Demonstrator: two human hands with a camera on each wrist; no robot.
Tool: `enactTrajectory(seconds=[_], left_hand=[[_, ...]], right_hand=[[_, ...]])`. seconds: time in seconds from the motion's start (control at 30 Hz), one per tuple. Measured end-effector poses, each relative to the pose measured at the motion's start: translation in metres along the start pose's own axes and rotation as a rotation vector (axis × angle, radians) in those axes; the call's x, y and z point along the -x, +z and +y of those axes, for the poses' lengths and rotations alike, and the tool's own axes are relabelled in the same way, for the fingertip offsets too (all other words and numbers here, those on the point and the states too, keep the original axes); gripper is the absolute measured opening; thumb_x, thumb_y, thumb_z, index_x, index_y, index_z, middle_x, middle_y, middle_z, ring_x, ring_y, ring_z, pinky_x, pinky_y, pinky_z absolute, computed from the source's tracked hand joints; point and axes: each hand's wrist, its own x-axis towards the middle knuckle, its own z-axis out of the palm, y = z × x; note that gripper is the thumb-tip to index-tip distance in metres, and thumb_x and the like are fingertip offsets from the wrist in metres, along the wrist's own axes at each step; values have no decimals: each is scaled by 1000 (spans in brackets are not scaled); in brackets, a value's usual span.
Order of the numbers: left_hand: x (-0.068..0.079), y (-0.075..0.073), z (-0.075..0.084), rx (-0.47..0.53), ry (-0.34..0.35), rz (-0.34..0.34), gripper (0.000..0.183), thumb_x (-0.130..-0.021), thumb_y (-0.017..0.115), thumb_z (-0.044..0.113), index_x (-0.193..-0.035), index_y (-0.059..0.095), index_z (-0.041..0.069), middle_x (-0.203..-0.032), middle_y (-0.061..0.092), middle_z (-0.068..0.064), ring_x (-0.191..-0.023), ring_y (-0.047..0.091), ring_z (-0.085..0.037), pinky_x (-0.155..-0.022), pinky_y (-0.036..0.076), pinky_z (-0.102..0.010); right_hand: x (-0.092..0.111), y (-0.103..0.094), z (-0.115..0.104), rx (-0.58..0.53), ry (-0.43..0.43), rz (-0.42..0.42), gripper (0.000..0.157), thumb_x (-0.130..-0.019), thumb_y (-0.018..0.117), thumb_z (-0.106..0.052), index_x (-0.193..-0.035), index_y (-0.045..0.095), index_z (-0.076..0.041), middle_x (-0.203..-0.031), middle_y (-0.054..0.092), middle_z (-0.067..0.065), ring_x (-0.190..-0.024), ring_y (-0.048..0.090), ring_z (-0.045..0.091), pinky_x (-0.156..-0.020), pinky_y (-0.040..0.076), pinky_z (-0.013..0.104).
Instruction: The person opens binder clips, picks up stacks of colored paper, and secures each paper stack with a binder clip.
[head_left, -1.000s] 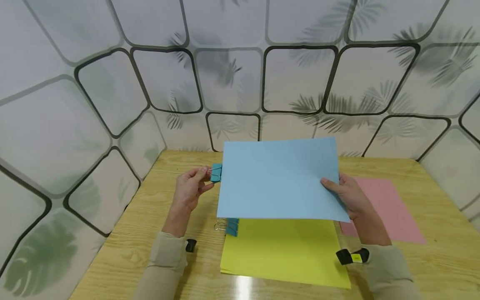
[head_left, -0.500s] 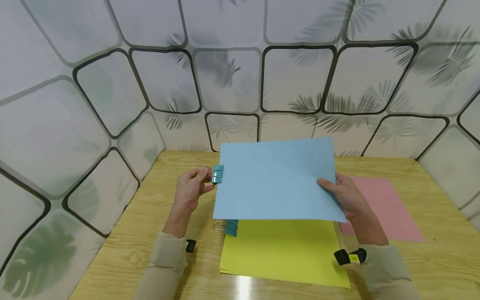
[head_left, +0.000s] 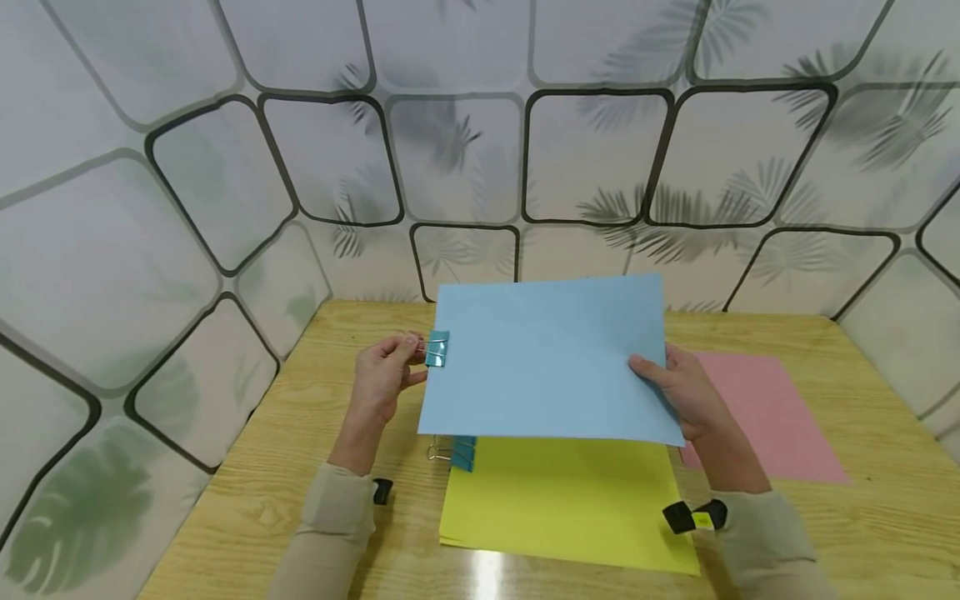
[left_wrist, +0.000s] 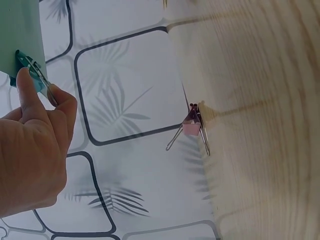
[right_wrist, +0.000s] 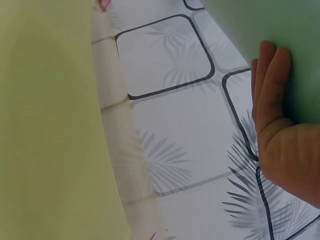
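Observation:
A blue sheet of paper point(head_left: 540, 358) is held above the table, nearly level, in the head view. At its left edge, my left hand point(head_left: 377, 382) pinches the wire handles of a teal binder clip point(head_left: 437, 348), whose body overlaps that edge. The left wrist view shows thumb and fingers squeezing the handles point(left_wrist: 47, 90). My right hand point(head_left: 690, 398) grips the sheet's right side, thumb on top and fingers beneath. Below lies a yellow paper stack point(head_left: 570, 508), partly covered by the blue sheet. A second teal binder clip point(head_left: 463, 453) sits on the stack's left edge.
Pink paper point(head_left: 772, 417) lies on the wooden table point(head_left: 885, 533) at the right. In the left wrist view, a pink binder clip point(left_wrist: 191, 128) rests on the table near its edge. A patterned cloth wall point(head_left: 465, 150) encloses the back and sides.
My right hand has brought the blue sheet leftward, so its left edge now meets the teal binder clip. The clip has turned slightly in my left hand, which stays almost in place.

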Motion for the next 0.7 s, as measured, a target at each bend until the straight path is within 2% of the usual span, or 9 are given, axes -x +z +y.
enactTrajectory(seconds=[0.2, 0.27, 0.33, 0.47, 0.6, 0.7], left_hand=[[0, 2, -1, -75, 10, 33, 22, -100, 60, 11, -98, 68, -9, -102, 67, -1, -85, 67, -18, -63, 60, -27], [0, 2, -1, -94, 10, 42, 22, -100, 60, 12, -99, 68, -9, -103, 67, 0, -87, 68, -20, -63, 60, -28], [0, 3, -1, -107, 11, 47, 21, -100, 60, 12, -98, 69, -7, -101, 68, 1, -88, 68, -20, -63, 60, -28], [0, 3, -1, -129, 21, 53, 18, -100, 60, 11, -92, 70, -2, -101, 68, 2, -91, 68, -25, -62, 60, -30], [1, 3, -1, -154, 25, 55, 19, -100, 60, 11, -89, 70, 0, -108, 67, -3, -94, 66, -30, -62, 60, -31], [1, 2, -1, -169, 17, 48, 22, -100, 60, 13, -96, 68, -7, -115, 66, -10, -91, 66, -25, -62, 60, -31]], right_hand=[[2, 5, -1, 48, 5, 40, 74, -104, 55, -28, -156, 12, 2, -114, 61, -6, -93, 71, 13, -76, 60, 42], [3, 7, -2, 71, 9, 56, 75, -103, 55, -29, -157, 12, 2, -119, 59, -1, -93, 71, 13, -77, 60, 43], [4, 9, -3, 97, 10, 71, 75, -104, 54, -30, -157, 13, 3, -126, 56, 10, -92, 70, 12, -77, 60, 42], [5, 11, -5, 137, 7, 94, 74, -104, 53, -31, -157, 14, 3, -143, 41, 30, -91, 70, 9, -77, 60, 41], [5, 12, -6, 149, 3, 98, 74, -104, 52, -31, -157, 13, 2, -147, 35, 34, -91, 69, 8, -77, 60, 40], [5, 13, -5, 148, -2, 95, 74, -104, 53, -30, -157, 13, 3, -146, 36, 34, -91, 70, 8, -76, 60, 39]])
